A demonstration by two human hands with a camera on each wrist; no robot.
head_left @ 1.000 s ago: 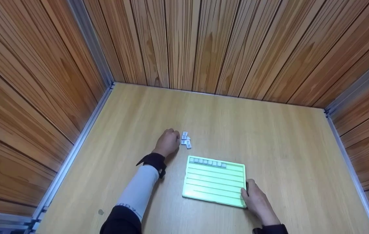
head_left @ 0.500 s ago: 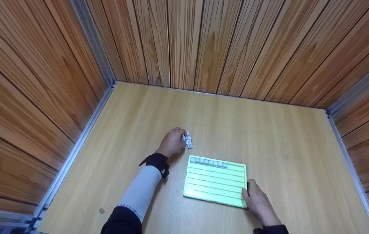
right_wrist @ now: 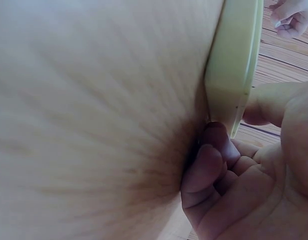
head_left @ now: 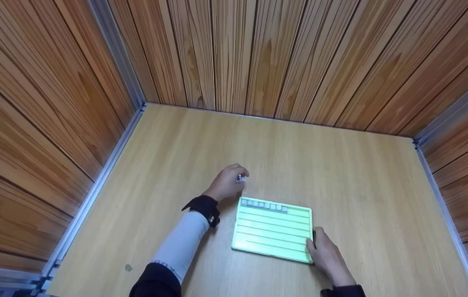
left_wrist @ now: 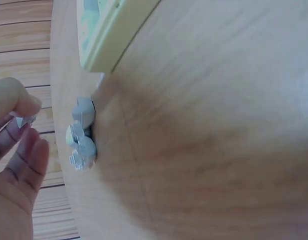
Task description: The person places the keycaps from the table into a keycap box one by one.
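Note:
In the head view my left hand point(head_left: 227, 181) is just beyond the top left corner of a light green tray point(head_left: 271, 235). Its thumb and fingertip pinch a small grey-white block point(left_wrist: 24, 121), seen in the left wrist view. Several more small grey blocks point(left_wrist: 82, 132) lie in a cluster on the table close by; from above, the hand mostly hides them. My right hand point(head_left: 328, 256) grips the tray's lower right side, thumb on the rim and fingers curled against the outer wall. A row of small pale blocks point(head_left: 264, 205) fills most of the tray's top groove.
The tray has several parallel grooves and lies flat on a light wooden table point(head_left: 341, 177). Wood-plank walls point(head_left: 229, 57) stand at the back and both sides, with metal rails point(head_left: 110, 161) along the edges.
My left hand has moved right, over the loose blocks, and now pinches one. The right hand and the tray have stayed in place.

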